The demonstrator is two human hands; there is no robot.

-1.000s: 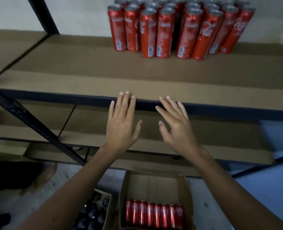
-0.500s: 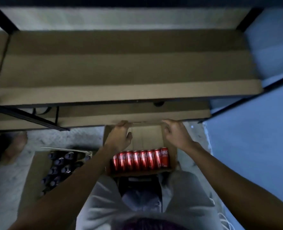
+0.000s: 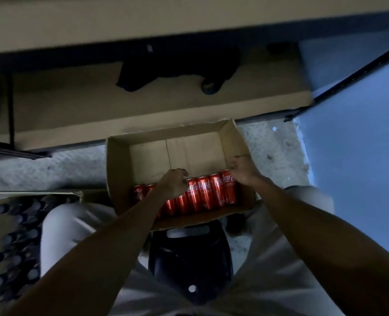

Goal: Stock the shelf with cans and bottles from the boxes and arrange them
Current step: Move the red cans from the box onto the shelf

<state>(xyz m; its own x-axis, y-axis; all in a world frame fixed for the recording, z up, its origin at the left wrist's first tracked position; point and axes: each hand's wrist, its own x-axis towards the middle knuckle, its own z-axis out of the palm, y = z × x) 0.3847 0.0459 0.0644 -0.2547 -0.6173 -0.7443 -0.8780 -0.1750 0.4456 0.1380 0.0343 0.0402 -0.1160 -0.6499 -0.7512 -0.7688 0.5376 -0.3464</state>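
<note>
The left hand (image 3: 174, 182) and right hand (image 3: 243, 171) were curled over the tops of the red cans (image 3: 202, 193), which lay in the cardboard box (image 3: 118, 169) below the shelf (image 3: 143, 106). If only the rims were pinched, a can could be dropped.

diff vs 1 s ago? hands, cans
Both hands dropped from the shelf edge into the open cardboard box. The left hand and right hand now each curl over the row of red soda cans; whether either grip has closed is unclear. The cans remain in one row.
</note>
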